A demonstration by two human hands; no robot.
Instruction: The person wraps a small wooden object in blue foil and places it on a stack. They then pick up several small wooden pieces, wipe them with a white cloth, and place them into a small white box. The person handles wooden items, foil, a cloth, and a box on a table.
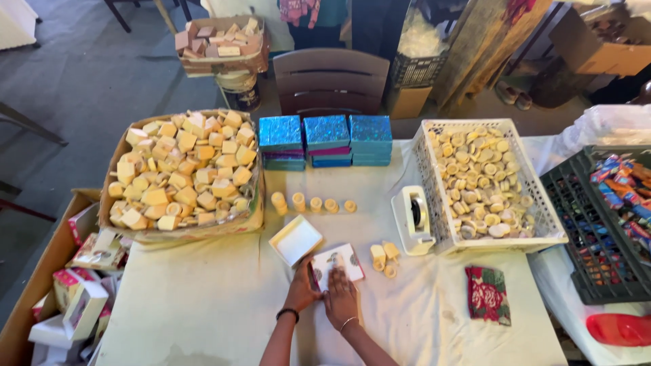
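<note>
I am looking down at a cloth-covered table point(203, 305). At its left a big cardboard box point(135, 234) is brimming with yellow soap blocks point(183, 169), and at the right a white basket point(434, 183) is holding round soaps point(481, 179). Glittery blue boxes point(325, 139) are stacking up between them, with a tape dispenser point(413, 217) just beside the basket. Near the front edge, my left hand point(302, 291) and right hand point(341, 298) are pressing flat, fingers open, on a small patterned box point(337, 261), gripping nothing. A white open box point(296, 239) is lying just beside it.
</note>
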